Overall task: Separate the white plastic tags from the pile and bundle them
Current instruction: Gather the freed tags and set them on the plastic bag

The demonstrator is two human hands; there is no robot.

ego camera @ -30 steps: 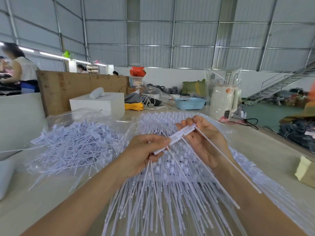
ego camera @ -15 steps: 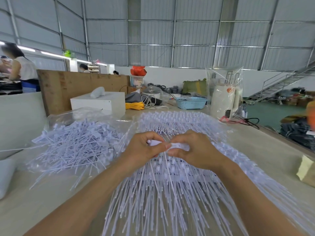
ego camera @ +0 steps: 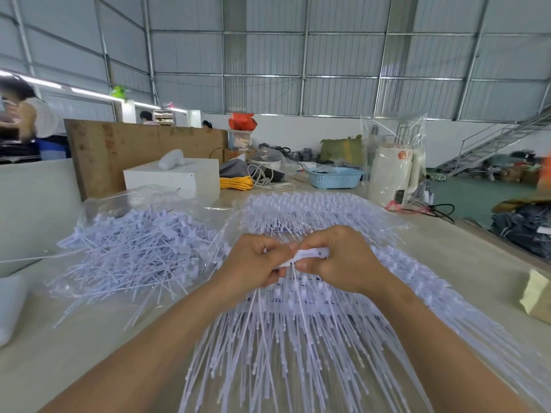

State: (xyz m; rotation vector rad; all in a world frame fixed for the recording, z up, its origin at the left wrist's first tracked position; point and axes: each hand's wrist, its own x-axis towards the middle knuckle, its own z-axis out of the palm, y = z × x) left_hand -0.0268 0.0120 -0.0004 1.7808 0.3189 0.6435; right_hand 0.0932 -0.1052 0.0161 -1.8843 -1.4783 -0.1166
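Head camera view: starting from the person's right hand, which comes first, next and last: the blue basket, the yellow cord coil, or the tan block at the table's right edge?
From the right hand:
1. Blue basket, straight behind it.
2. Yellow cord coil, behind and left.
3. Tan block, far right edge.

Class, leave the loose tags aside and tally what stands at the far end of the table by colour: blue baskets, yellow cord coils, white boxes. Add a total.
Blue basket: 1
Yellow cord coil: 1
White box: 1
Total: 3

Pale worktable [ego camera: 465, 263]: tangled tag pile [ego camera: 134, 251] left, combed tag pile [ego camera: 298, 338] centre, blue basket [ego camera: 335, 177] far side.
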